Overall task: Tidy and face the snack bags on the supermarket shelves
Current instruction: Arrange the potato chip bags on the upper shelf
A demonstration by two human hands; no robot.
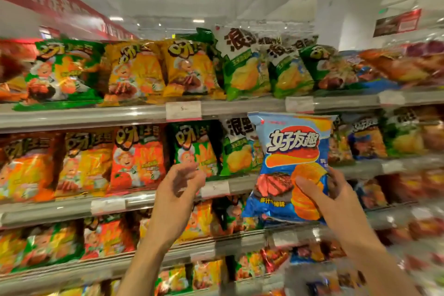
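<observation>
The right hand (pixel 329 190) holds a blue chip bag (pixel 292 166) upright in front of the shelving, print facing outward. Its grip pinches the lower right of the bag, thumb on the front panel and fingers behind. The bag is off the shelf, hanging before the second shelf (pixel 144 202) from the top, overlapping the white-and-green bags (pixel 237 149) standing there.

The left hand (pixel 180 182) holds nothing; its grip is loosely curled, raised near the green bag (pixel 194 149) on that same shelf, not clearly touching it.

Risks, as judged:
- The blue bag is gripped at one low corner only. The top may flop or the bag may slip, since the foil looks slick.
- A hard pinch could crush the chips inside.
- The rows are tightly packed. Pushing the blue bag in without clearing a gap could topple the neighbours or bury their fronts.
- Matching blue bags seem to stand further right, but that area is blurred. Misplacement among the wrong bags is possible.

Shelf contents: the top shelf (pixel 240 104) carries green, yellow and white-and-green bags, several leaning. The second carries orange, red, green and white-and-green bags, mostly upright. Lower shelves hold further bags, too blurred to identify.
</observation>
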